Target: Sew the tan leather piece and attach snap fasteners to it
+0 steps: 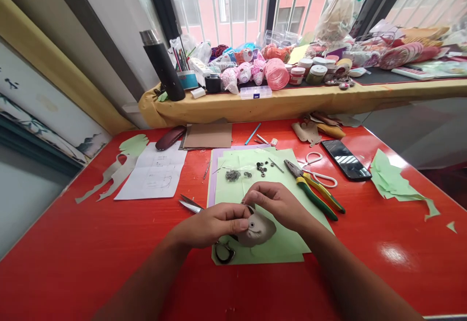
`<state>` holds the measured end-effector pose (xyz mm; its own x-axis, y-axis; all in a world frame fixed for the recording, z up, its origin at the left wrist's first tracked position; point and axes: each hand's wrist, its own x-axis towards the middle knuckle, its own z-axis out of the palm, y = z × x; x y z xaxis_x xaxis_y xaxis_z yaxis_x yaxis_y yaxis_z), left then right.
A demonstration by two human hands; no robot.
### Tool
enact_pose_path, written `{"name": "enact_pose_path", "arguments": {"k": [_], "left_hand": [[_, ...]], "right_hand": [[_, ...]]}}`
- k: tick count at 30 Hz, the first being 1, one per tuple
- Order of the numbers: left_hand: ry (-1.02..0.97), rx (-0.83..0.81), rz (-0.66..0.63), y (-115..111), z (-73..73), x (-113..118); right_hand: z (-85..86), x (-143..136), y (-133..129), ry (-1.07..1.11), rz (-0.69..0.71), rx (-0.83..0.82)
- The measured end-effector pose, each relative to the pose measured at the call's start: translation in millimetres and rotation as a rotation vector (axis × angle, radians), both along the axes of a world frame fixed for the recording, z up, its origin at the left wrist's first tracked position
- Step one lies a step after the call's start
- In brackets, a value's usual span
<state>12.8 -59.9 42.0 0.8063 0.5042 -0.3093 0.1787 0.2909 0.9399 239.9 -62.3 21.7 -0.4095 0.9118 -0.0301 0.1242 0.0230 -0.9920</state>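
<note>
The head view is showing a red table, and its glossy surface is reflecting light on the right side. Green paper is covering the middle part. Over this paper, the left hand is pinching a grey piece between thumb and fingers. The right hand is holding its thumb and forefinger together at the far edge of the piece; what is between them is too small to tell. Behind the hands, small parts are lying in groups. Pliers are crossing the paper's right edge, and a phone is lying farther right. On the left, a white sheet is lying flat. At the back, a yellow-covered sill is carrying a black bottle, a pink jar and many other items. Beyond it, a barred window is letting in daylight.
</note>
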Motion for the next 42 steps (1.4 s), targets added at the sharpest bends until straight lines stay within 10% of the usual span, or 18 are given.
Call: {"name": "enact_pose_path", "arguments": {"k": [8, 27, 42], "left_hand": [[0.131, 0.063, 0.282, 6.5, -2.8, -6.4], [-0.018, 0.167, 0.241, 9.7, -3.1, -13.0], [-0.131, 0.036, 0.378, 8.5, -17.5, -5.2]], "right_hand": [[6.1, 0.7, -0.6, -0.087, 0.062, 0.025], [3.1, 2.0, -2.5, 0.109, 0.229, -0.249], [-12.4, -5.9, -2.6, 0.377, 0.001, -0.420]]}}
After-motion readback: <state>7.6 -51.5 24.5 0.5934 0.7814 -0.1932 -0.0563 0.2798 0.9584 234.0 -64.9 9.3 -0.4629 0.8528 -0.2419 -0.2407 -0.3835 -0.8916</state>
